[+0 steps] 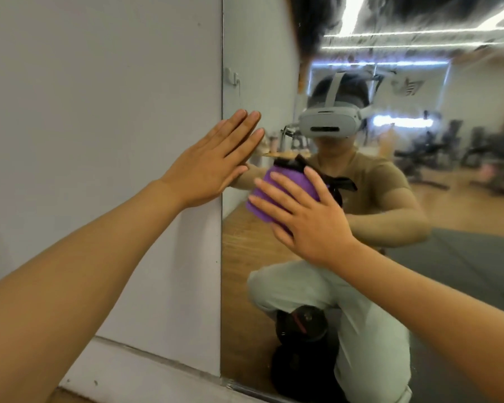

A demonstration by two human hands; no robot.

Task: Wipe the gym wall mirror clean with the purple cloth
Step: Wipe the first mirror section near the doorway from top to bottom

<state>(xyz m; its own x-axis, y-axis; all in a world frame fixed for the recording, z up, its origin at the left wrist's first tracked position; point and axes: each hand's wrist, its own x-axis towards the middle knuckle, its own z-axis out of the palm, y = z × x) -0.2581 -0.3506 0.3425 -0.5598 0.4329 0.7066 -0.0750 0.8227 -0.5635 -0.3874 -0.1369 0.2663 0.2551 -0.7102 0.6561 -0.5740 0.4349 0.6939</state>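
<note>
Purple cloth (285, 187) flat on mirror (419, 257) — right hand (309, 216) pressing, long axis slanting down-left

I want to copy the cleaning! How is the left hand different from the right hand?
The left hand is bare and lies flat near the mirror's edge, where the grey wall meets the mirror. The right hand presses the purple cloth against the glass. The left hand sits higher, the right lower. Both have straight, spread fingers.
</note>
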